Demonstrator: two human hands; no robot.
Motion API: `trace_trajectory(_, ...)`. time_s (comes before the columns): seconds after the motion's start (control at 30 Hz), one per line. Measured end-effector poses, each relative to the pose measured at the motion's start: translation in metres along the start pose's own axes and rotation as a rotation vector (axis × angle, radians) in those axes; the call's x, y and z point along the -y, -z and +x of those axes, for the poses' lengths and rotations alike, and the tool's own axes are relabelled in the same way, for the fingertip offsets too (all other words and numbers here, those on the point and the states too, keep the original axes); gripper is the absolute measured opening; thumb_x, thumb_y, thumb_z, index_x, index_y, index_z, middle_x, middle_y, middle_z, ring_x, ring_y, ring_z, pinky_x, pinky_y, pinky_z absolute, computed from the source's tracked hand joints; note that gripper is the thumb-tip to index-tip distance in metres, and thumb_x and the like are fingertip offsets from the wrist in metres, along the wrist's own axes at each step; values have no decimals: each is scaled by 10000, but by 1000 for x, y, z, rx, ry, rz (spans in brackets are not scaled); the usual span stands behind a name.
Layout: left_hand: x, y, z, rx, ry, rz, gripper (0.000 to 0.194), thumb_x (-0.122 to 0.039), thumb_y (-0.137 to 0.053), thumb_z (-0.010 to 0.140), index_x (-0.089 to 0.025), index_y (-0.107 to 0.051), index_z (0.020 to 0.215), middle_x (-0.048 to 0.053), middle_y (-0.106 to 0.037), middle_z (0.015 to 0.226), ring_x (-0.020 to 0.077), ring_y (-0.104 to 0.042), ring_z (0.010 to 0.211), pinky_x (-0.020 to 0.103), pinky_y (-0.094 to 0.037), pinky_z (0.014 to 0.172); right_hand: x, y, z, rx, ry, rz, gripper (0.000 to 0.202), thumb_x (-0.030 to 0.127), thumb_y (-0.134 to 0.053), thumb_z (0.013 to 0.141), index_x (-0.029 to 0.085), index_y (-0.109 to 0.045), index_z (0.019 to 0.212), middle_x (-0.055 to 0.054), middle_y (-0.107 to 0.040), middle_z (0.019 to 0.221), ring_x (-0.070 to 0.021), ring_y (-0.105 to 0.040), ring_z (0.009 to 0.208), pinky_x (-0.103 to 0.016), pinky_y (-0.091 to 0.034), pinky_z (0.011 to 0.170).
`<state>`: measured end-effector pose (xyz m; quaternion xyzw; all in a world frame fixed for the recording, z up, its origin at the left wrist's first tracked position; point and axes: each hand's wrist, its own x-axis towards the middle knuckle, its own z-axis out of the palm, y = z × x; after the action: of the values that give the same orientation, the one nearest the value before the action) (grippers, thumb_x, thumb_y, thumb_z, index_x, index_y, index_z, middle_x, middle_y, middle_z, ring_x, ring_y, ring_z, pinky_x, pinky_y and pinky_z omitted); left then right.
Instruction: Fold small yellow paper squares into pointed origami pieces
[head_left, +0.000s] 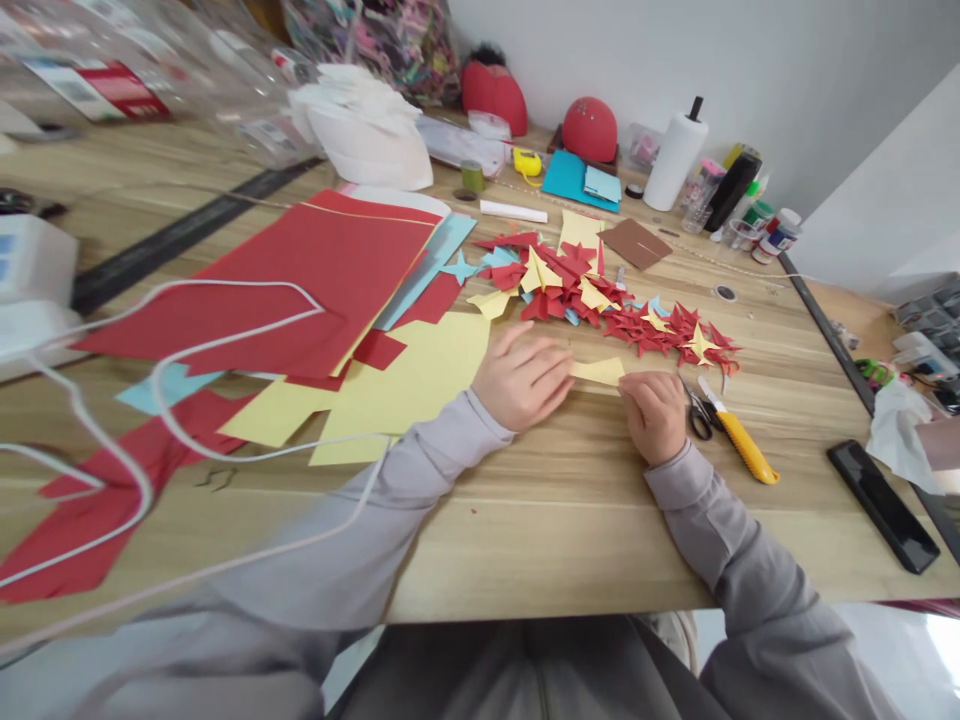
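A small folded yellow paper strip [600, 371] spans the gap between my hands, just above or on the wooden table. My left hand [525, 378] is at its left end, the index side on the paper and the other fingers reaching out; the thumb is hidden. At the right end, the curled fingers of my right hand [652, 412] pinch the strip. Behind both hands lies a heap of folded red paper stars [652, 330], mixed with yellow and light-blue pieces. Scissors [701, 415] and a yellow utility knife [748, 445] rest right beside my right hand.
Large red paper sheets [300, 270] and yellow sheets [427, 375] spread on the left, crossed by a white cable [225, 283]. A black phone [881, 505] lies on the right. Along the wall stand a yellow tape measure [527, 162], a white roll [676, 160] and several bottles. Another person's arm [937, 443] shows at the right edge.
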<state>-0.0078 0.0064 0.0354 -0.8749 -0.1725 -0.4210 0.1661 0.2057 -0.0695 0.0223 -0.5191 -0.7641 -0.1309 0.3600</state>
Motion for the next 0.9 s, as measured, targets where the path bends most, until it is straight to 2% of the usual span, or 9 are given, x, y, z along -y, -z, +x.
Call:
trace_trajectory(0.1,-9,-6,-1,59,-52,-49,160,-163,-475,811,-199,-616,879,21,-689,900,169,-606,872,464,-405,922,3,1,0,2,47,30,137,110,-495,800,208,-589,818,-38,-668,874,-168,-562,851,-332,-373,777)
trace_trajectory(0.17,-14,-11,-2,60,-58,-64,182,-133,-443,826,-183,-617,847,23,-691,846,145,-604,820,436,-412,915,5,2,2,0,75,17,132,111,-514,790,207,-594,834,-37,-672,887,-172,-557,864,-337,-374,786)
trace_trajectory(0.43,-31,-14,2,54,-107,-59,174,-130,-447,825,-155,-613,782,40,-687,816,151,-601,801,374,-445,830,14,-1,5,125,255,-25,159,135,-503,801,212,-627,864,-21,-682,870,-158,-548,802,-336,-375,791)
trace_trajectory(0.6,-25,-12,2,18,-112,-45,142,-116,-468,805,-147,-606,788,37,-690,807,159,-601,790,384,-442,816,9,1,4,76,236,-80,193,136,-520,783,205,-630,926,-25,-689,867,-170,-545,824,-350,-368,800)
trace_trajectory(0.9,-19,-9,1,49,-98,-49,181,-119,-443,806,-171,-616,814,46,-687,818,156,-604,815,391,-433,831,6,3,5,8,99,-189,121,142,-539,779,182,-642,827,-24,-700,806,-169,-570,811,-335,-353,779)
